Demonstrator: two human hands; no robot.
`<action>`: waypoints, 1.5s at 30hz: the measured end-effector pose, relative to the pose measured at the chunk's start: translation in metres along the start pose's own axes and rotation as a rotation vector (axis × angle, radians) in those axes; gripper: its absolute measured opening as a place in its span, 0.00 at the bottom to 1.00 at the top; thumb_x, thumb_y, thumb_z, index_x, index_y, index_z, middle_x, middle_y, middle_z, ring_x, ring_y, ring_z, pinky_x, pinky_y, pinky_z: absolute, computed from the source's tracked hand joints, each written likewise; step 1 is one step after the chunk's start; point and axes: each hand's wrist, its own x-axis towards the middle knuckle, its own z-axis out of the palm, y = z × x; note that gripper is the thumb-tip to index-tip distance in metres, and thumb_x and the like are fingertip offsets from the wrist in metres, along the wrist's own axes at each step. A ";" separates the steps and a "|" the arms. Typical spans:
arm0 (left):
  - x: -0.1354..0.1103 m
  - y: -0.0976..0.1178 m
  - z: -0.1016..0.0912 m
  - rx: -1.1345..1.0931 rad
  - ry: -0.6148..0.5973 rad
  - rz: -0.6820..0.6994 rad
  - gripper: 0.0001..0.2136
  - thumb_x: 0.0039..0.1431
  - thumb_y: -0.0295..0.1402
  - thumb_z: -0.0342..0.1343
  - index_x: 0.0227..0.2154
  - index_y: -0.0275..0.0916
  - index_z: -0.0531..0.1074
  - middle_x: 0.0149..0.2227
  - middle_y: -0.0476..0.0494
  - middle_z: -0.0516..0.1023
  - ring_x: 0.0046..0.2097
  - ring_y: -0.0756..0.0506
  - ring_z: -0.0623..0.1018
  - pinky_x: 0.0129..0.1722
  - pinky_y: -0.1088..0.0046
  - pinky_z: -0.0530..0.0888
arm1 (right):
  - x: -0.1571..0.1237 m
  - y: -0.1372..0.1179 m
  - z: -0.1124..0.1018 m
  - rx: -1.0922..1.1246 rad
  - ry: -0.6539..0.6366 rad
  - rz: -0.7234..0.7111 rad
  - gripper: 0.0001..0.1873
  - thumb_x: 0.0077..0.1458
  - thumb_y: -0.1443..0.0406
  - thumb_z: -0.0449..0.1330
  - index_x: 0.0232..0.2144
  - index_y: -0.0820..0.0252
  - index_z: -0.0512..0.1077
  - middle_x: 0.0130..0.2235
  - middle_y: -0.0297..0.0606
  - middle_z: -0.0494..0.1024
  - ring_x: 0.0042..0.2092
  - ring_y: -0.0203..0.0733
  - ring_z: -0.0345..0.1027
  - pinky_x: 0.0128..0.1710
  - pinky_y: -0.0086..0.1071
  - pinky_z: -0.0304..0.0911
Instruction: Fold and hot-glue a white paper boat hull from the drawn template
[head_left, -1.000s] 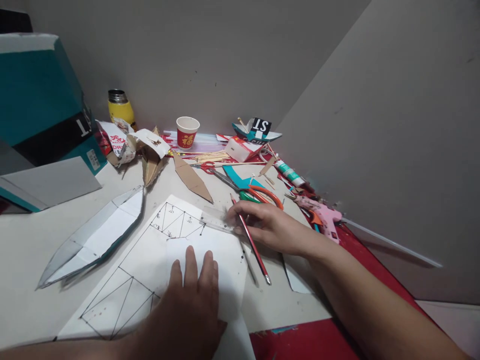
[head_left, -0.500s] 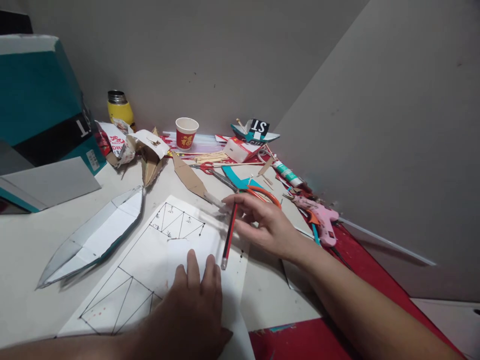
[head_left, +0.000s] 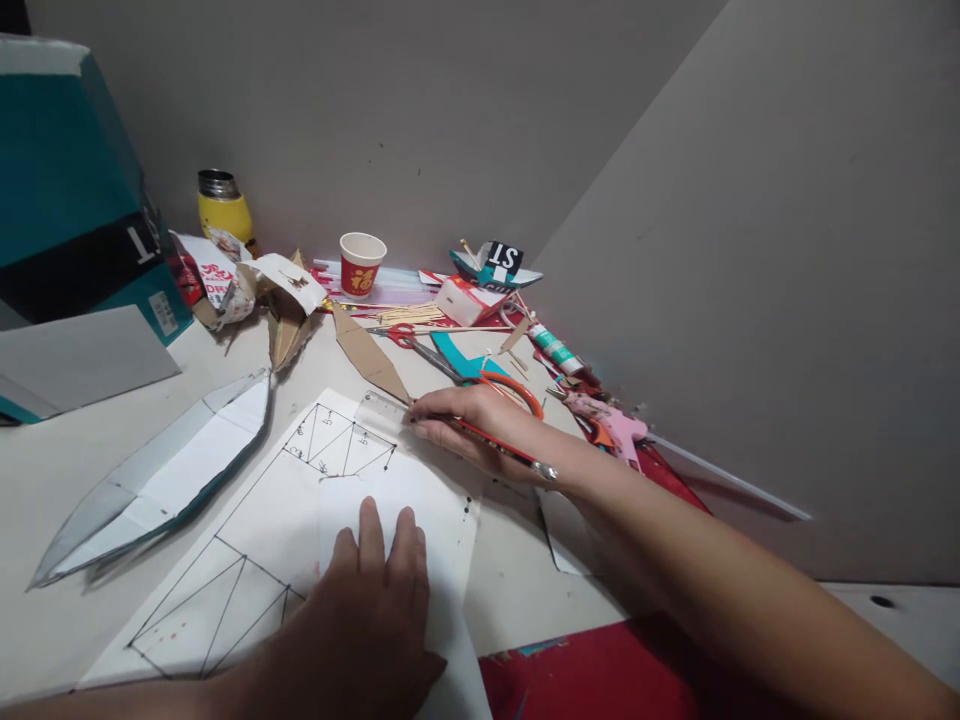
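Note:
My left hand [head_left: 371,590] lies flat, fingers stretched, on a small white paper sheet [head_left: 416,505] laid over a larger white card [head_left: 247,540] drawn with black triangle lines. My right hand [head_left: 469,420] grips a red pencil [head_left: 499,450], its tip at the far edge of the card beside a clear plastic ruler [head_left: 382,408]. The pencil's blunt end points back toward my wrist.
A grey-white boat-shaped cutout [head_left: 161,475] lies left. Scissors with orange handles [head_left: 517,385], a pink glue gun [head_left: 604,420], a glue tube [head_left: 555,348], a red paper cup [head_left: 361,263], a yellow flask [head_left: 223,210], a teal box [head_left: 67,190] and cardboard scraps crowd the back.
My right hand turned the pencil from tip-toward-me to tip pointing left at the ruler, and shifted left to the card's far edge. The left hand stayed pressed on the paper.

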 end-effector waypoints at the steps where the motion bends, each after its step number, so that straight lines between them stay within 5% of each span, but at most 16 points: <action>1: 0.000 0.000 0.000 0.000 0.001 0.003 0.28 0.64 0.48 0.47 0.53 0.29 0.72 0.57 0.25 0.70 0.54 0.24 0.73 0.40 0.52 0.76 | 0.002 0.002 0.000 -0.002 0.002 -0.005 0.11 0.62 0.65 0.53 0.37 0.63 0.75 0.30 0.36 0.75 0.30 0.36 0.65 0.30 0.28 0.60; 10: -0.001 0.000 0.000 0.017 0.034 0.011 0.26 0.65 0.46 0.46 0.52 0.27 0.73 0.56 0.24 0.71 0.52 0.22 0.74 0.39 0.51 0.77 | 0.006 0.007 -0.004 0.003 0.038 -0.006 0.11 0.61 0.65 0.55 0.40 0.65 0.75 0.32 0.38 0.77 0.31 0.35 0.67 0.31 0.27 0.60; 20: 0.005 -0.006 -0.005 -0.078 -0.045 0.028 0.29 0.62 0.47 0.49 0.57 0.27 0.68 0.59 0.26 0.67 0.57 0.22 0.69 0.49 0.48 0.72 | 0.008 0.006 0.000 -0.020 0.049 0.002 0.11 0.62 0.65 0.54 0.39 0.64 0.75 0.31 0.37 0.76 0.31 0.35 0.67 0.31 0.26 0.60; 32: 0.002 -0.016 -0.001 -0.127 -0.015 0.101 0.28 0.65 0.45 0.47 0.61 0.30 0.62 0.64 0.33 0.62 0.63 0.28 0.61 0.56 0.54 0.65 | 0.002 0.010 0.001 0.069 0.069 0.053 0.11 0.59 0.63 0.57 0.39 0.65 0.75 0.29 0.35 0.75 0.29 0.34 0.65 0.30 0.26 0.60; 45: 0.004 -0.006 -0.008 -0.043 -0.051 0.062 0.22 0.65 0.41 0.47 0.56 0.33 0.69 0.58 0.31 0.71 0.56 0.27 0.72 0.47 0.50 0.71 | -0.010 0.010 -0.007 0.047 -0.166 -0.073 0.10 0.61 0.66 0.55 0.40 0.64 0.76 0.39 0.42 0.78 0.39 0.40 0.72 0.39 0.31 0.65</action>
